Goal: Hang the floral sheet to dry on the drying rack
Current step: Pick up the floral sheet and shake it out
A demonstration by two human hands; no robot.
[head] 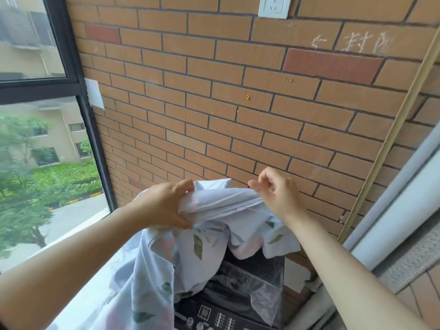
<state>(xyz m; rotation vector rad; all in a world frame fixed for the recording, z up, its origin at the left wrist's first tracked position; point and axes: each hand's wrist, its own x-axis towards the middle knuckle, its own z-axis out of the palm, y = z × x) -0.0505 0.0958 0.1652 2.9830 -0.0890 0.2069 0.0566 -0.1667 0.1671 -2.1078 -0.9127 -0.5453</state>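
Early stage: pale floral fabric sheet (pixel 190 246) gripped in left hand (pixel 166 206); right hand (pixel 276 191) curled at fold, hold unclear; hanging undone.

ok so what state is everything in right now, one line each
floral sheet: bunched, lifted between both hands, rest trailing over the washing machine
left hand: gripping a bunch of the sheet
right hand: fingers curled on the sheet's edge
washing machine: partly draped by the sheet, lid unclear
wall socket: nothing plugged in
drying rack: not in view
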